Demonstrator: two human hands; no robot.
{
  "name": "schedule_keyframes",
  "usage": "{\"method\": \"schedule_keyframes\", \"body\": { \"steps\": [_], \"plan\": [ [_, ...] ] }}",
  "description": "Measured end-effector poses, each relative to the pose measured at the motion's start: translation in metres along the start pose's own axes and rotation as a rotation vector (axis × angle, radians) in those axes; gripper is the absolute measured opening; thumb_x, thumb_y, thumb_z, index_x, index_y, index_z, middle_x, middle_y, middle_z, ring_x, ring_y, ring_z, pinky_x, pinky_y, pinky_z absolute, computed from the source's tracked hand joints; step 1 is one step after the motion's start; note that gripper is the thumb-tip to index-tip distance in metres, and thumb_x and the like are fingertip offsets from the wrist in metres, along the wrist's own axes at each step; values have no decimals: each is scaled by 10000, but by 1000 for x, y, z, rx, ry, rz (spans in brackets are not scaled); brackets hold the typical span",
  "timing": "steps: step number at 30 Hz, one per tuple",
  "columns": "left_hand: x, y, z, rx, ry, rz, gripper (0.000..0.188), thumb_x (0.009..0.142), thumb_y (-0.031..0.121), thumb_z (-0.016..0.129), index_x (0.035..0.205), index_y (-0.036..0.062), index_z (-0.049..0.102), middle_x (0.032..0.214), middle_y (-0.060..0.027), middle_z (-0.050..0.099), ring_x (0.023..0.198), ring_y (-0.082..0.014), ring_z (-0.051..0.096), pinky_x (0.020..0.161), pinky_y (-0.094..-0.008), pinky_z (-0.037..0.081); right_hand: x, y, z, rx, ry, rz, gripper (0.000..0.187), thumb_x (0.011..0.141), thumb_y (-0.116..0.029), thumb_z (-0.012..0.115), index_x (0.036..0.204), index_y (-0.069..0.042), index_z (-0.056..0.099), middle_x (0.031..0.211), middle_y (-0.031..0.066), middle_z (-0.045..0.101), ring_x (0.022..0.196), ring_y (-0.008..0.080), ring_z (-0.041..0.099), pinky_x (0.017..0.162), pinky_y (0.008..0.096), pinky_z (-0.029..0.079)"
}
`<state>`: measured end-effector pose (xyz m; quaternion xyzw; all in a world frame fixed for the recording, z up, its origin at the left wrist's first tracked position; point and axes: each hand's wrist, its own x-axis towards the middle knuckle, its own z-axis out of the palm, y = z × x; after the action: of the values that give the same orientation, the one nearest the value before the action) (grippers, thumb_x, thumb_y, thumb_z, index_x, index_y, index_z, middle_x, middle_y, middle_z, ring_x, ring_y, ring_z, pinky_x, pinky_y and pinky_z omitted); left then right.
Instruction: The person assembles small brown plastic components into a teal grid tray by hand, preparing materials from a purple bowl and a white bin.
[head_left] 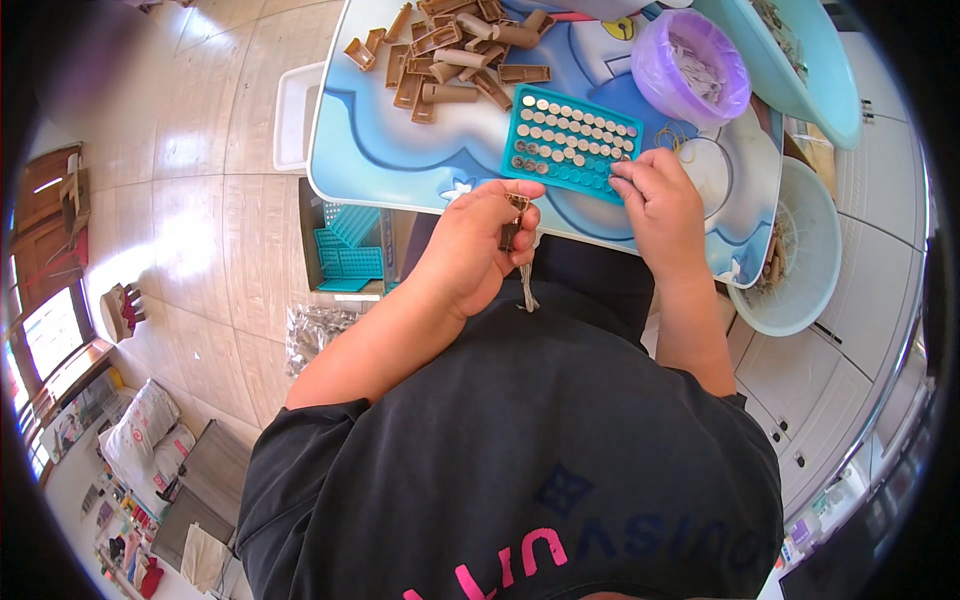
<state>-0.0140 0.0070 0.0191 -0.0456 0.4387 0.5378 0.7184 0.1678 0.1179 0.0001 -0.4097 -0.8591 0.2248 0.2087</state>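
Observation:
My left hand [465,240] is closed around a small brown plastic casing [511,232], held just off the table's near edge. A pale cord [528,285] hangs below that hand. On the table lies a teal tray [592,181] with rows of round pockets, most of them filled with flat silver discs; several pockets nearest me show bare teal. My right hand [660,205] reaches to the tray's right end, thumb and fingers pinched together at its near corner. What sits between those fingertips is hidden.
Loose brown casings [450,93] are heaped at the table's far left. A purple lined basket [640,60] of pale pieces stands far right, beside a large light-blue basin [848,95]. Another basin [820,290] stands lower right. More teal trays [348,262] lie in a box left of the table.

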Motion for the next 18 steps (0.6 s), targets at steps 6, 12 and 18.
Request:
{"method": "schedule_keyframes", "body": {
  "steps": [6,12,18],
  "plan": [
    [-1,-3,1,72,1,27,307,837,10,384,1126,-17,486,826,-40,496,669,-103,427,620,-239,378,-1,-17,3,125,15,11,110,696,-57,700,784,-49,635,791,70,550,702,230,562,597,319,451],
    [0,-6,4,192,-47,97,288,877,24,385,1141,4,498,838,-15,508,699,-76,447,646,-213,390,-3,-53,14,457,37,-99,146,673,-12,720,772,-28,613,775,82,554,654,221,559,554,297,443],
    [-1,-9,0,333,-56,170,263,921,71,406,1163,25,496,810,1,508,695,-63,450,632,-193,381,-3,-61,20,330,44,-248,147,686,0,693,798,-19,601,764,84,544,671,245,555,575,327,449]
  ]
}}
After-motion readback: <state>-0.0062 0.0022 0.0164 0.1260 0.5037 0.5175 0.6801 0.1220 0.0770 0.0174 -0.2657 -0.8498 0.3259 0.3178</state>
